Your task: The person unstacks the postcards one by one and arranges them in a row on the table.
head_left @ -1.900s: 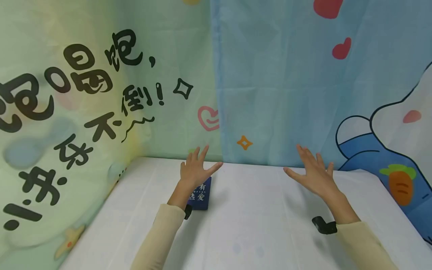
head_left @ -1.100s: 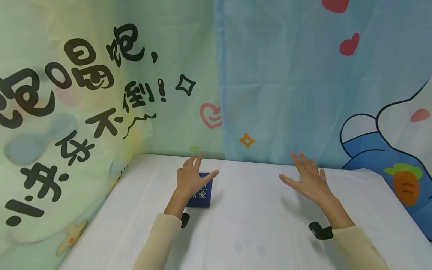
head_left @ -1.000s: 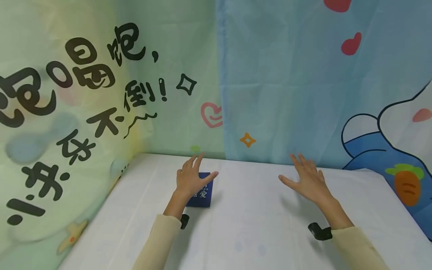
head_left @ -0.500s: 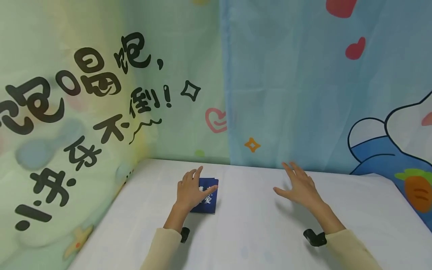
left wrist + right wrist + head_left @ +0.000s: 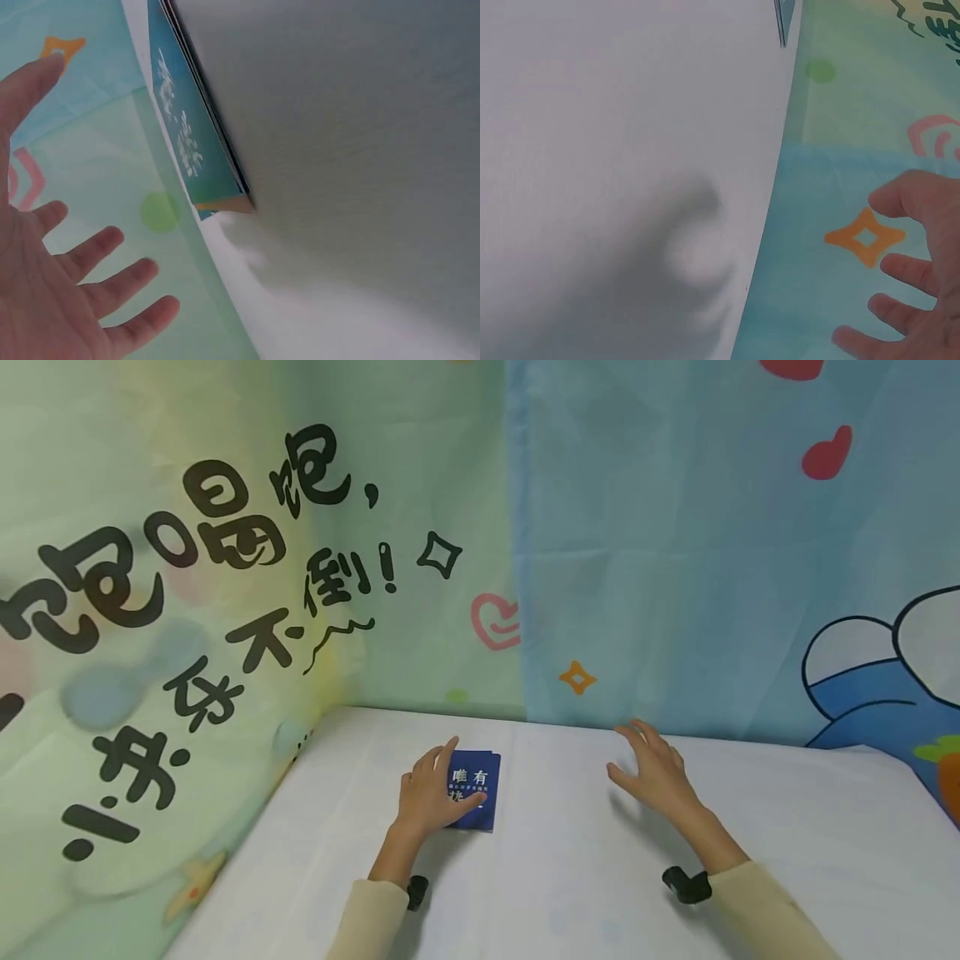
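Note:
A dark blue booklet [image 5: 483,766] with white characters on its cover lies toward the back of the white table. In the left wrist view the booklet [image 5: 191,135] shows several thin layers along its edge. My left hand [image 5: 426,795] hovers over its left side, fingers spread, thumb across the cover in the head view; it holds nothing. Part of the cover is hidden behind this hand. Off to the right, my right hand [image 5: 654,775] hangs above the table with loosely bent, parted fingers and nothing in it. Its shadow falls on the cloth in the right wrist view.
A white cloth covers the table [image 5: 555,860]. Behind it stands a printed curtain [image 5: 660,568], blue on the right and green on the left, meeting the table's back edge. Black wrist cameras [image 5: 686,885] are strapped under both wrists.
Both hands have lowered toward the table, and the right hand has drawn closer to the left. More of the booklet's cover shows now. The head view has turned slightly right-to-left, shifting the scene rightward.

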The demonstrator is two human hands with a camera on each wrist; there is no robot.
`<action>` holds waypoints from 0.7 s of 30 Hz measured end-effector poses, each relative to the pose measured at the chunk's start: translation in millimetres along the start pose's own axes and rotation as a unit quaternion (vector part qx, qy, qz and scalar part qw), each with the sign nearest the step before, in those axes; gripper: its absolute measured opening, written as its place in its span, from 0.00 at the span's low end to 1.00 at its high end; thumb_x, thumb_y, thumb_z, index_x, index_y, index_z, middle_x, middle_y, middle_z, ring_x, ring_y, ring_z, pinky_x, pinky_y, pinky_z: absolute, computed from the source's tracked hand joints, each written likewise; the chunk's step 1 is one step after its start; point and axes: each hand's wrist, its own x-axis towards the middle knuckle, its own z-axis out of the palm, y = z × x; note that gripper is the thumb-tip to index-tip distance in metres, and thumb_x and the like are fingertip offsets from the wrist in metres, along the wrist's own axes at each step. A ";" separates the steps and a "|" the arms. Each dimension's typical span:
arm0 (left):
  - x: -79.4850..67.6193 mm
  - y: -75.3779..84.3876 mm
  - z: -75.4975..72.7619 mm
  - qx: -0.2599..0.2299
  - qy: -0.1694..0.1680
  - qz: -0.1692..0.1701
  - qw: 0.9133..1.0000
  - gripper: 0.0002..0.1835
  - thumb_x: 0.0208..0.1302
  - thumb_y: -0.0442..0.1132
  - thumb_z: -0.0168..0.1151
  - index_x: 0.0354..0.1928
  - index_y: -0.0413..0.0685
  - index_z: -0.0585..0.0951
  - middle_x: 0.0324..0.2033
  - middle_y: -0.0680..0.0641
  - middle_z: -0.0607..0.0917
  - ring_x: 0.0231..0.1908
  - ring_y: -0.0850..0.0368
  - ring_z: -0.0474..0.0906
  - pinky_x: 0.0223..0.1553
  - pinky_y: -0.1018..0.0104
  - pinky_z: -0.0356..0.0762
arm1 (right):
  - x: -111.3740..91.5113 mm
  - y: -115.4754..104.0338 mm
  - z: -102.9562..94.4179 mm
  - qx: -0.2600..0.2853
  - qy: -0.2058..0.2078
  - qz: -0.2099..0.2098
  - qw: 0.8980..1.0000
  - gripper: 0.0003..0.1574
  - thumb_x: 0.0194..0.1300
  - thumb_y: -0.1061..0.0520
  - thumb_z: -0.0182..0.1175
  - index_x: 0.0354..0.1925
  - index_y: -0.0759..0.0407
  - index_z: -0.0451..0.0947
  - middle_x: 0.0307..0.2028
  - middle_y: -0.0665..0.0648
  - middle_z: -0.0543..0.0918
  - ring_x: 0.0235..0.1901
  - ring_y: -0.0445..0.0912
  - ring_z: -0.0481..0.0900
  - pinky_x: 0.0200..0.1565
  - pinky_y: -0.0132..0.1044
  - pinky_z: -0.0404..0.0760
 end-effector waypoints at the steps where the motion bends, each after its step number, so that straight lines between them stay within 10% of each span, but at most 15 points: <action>1: -0.4 -0.4 0.4 -0.007 -0.003 -0.004 1.000 0.53 0.51 0.65 0.68 0.75 0.56 0.56 0.66 0.39 0.69 0.63 0.39 0.68 0.53 0.38 0.68 | 0.5 -0.2 0.6 0.006 0.003 0.001 1.000 0.36 0.63 0.57 0.62 0.65 0.68 0.64 0.68 0.75 0.57 0.64 0.74 0.56 0.58 0.74 0.50; 21: -20.8 -20.0 -3.6 -0.088 -0.041 -0.050 0.994 0.50 0.47 0.60 0.75 0.69 0.44 0.67 0.64 0.38 0.72 0.63 0.38 0.69 0.55 0.34 0.67 | 16.8 -16.3 34.2 0.158 -0.029 -0.070 0.985 0.25 0.64 0.66 0.60 0.60 0.68 0.70 0.61 0.69 0.67 0.62 0.66 0.64 0.59 0.64 0.65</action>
